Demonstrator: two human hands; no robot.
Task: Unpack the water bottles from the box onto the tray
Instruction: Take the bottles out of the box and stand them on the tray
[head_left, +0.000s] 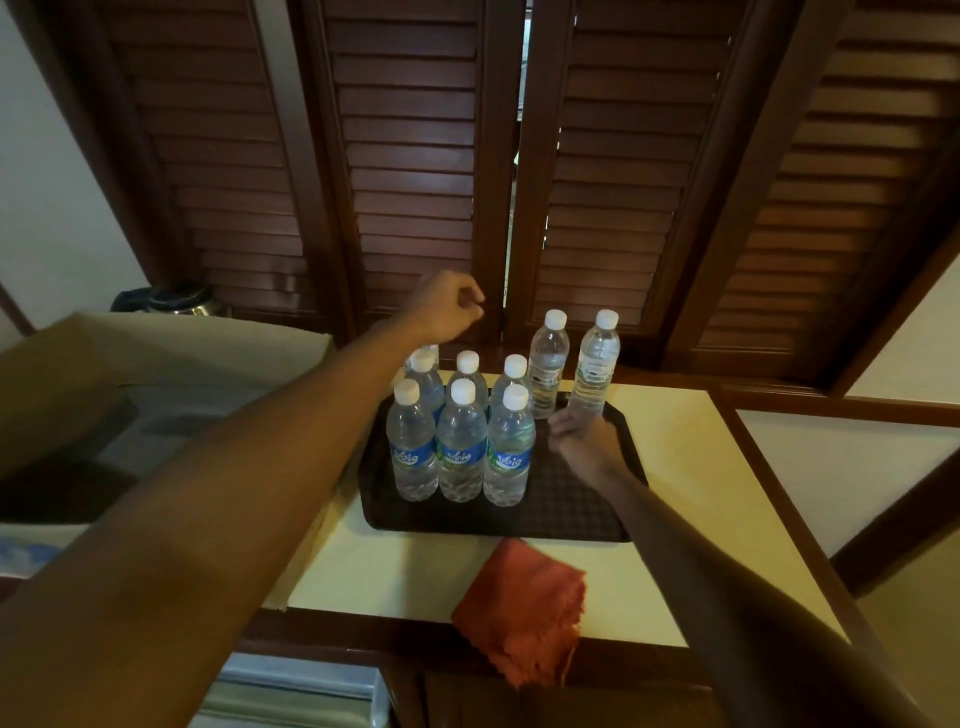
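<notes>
— Bottles (460, 441) where?
— Packed upright in tight rows on the tray's (561, 512) left half, probably to leave room; two more (571, 364) at its far right corner.
— Left hand (449, 306)?
— Raised above the far row, fingers loosely curled, holding nothing.
— Right hand (584, 439)?
— Low over the tray's bare right side, loosely closed, empty, just beside the front row, touching no bottle.
— Box (156, 374)?
— Open off the counter's (685, 467) left edge; contents unclear.

You face dark wooden louvered shutters (415, 156) at twelve o'clock, with white wall (47, 197) at ten o'clock. The cream counter (691, 467) has a dark wood frame.
</notes>
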